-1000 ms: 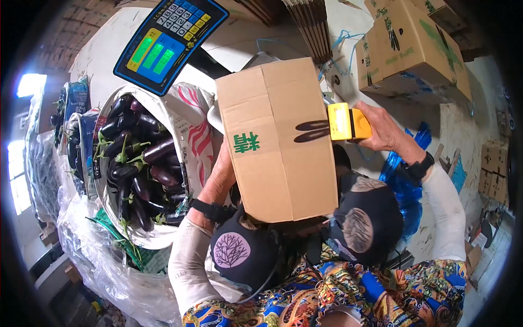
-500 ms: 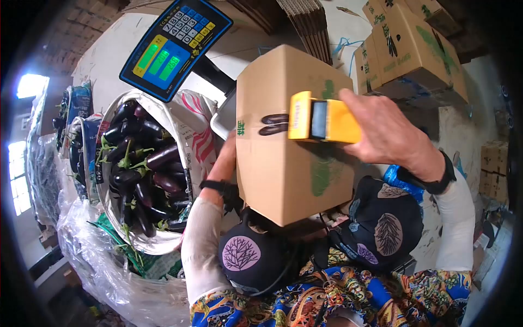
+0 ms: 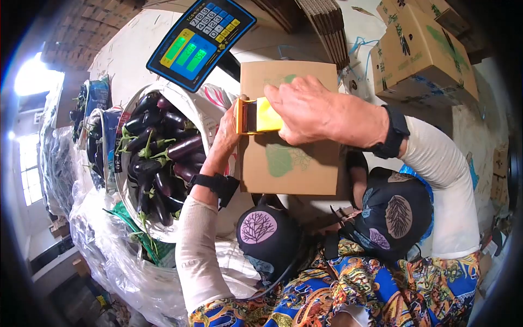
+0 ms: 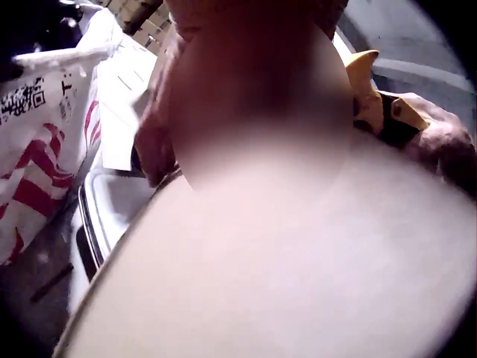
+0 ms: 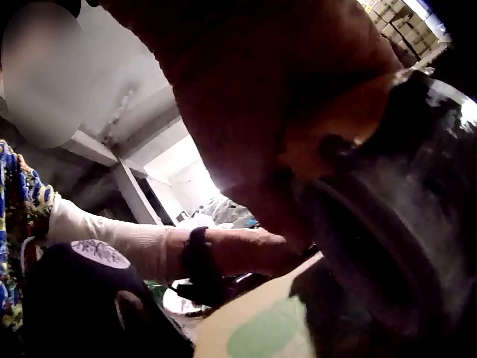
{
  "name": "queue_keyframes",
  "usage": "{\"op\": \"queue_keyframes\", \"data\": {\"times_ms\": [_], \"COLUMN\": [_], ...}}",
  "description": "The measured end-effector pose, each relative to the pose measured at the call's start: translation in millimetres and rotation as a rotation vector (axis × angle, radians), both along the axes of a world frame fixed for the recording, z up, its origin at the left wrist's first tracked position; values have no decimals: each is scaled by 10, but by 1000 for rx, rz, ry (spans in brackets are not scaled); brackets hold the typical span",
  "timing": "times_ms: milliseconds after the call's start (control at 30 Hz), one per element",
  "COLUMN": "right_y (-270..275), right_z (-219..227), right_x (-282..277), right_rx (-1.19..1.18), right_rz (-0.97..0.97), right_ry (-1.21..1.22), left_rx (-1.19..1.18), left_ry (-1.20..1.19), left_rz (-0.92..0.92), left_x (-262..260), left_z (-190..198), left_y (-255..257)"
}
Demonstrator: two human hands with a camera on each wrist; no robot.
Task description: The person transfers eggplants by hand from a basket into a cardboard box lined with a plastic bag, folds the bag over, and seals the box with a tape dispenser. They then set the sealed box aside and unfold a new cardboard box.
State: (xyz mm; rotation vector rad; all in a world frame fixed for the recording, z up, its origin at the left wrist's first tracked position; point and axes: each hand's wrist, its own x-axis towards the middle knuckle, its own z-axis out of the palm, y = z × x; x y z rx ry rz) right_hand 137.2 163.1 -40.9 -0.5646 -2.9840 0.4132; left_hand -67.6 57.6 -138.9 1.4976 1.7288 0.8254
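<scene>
In the head view my right hand (image 3: 327,114) grips a yellow tape dispenser (image 3: 263,115) at the left edge of a cardboard box (image 3: 294,174). My left hand (image 3: 226,131) touches the box's left side, its fingertips partly hidden beside the dispenser. The left wrist view shows fingers of the left hand (image 4: 156,138) along the box (image 4: 298,268) edge, a blurred patch, and the right hand (image 4: 440,138) with the dispenser (image 4: 364,82). Dark in the right wrist view, the right hand (image 5: 268,104) is above the box (image 5: 261,328), which has a green print.
Left of the box stands a white sack (image 3: 124,180) of eggplants (image 3: 158,158). A scale display (image 3: 201,41) is lit at the top. Printed cartons (image 3: 425,60) stand at upper right, near flattened cardboard (image 3: 324,27). Clear plastic (image 3: 103,234) lies at lower left.
The dispenser and my right hand have moved left across the box to its left edge. The box has turned, so a face with green prints now shows. The left hand remains at its left side.
</scene>
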Motion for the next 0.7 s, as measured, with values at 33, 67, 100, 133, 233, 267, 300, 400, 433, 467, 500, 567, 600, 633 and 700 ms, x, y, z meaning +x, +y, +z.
{"op": "queue_keyframes", "data": {"times_ms": [33,67,100,133,233,267,300,400,433,467,500,567,600,633,700], "right_y": [-14,29,79,103,190,185,188,280,302,325,341,342,345,350,317], "right_z": [10,66,230,333,342,341,302,-44,-120,-218,-333,-540,-669,-827,-1118], "right_x": [44,121,210,325,1013,1214,1396,1783,1850,1912,1964,1990,1988,1973,1922], "right_rx": [54,-27,-113,-204,-164,-169,-196,-133,-177,-204,-230,-296,-316,-335,-397], "right_rz": [10,-37,-83,-120,-105,-141,-157,-195,-220,-218,-216,-229,-218,-213,-232], "right_ry": [45,-63,-177,-297,-183,-174,-139,-92,-118,-102,-87,-86,-42,7,78], "left_rx": [-61,-121,-282,-199,-259,-244,-226,-230,-240,-250,-219,-221,-224,-363,-102], "left_ry": [-7,-16,-75,31,-10,3,-40,-99,-85,-72,-81,-201,-266,-340,-364], "left_rz": [39,75,228,176,215,230,244,274,276,278,303,328,344,365,326], "left_x": [-96,-172,-95,-34,-29,-29,-32,-58,-78,-77,-46,5,49,104,-24], "left_z": [-167,-332,-242,-115,-96,-104,-134,-178,-197,-214,-222,-172,-119,60,-496], "left_y": [38,78,134,108,123,119,118,98,96,109,107,107,90,106,-43]}}
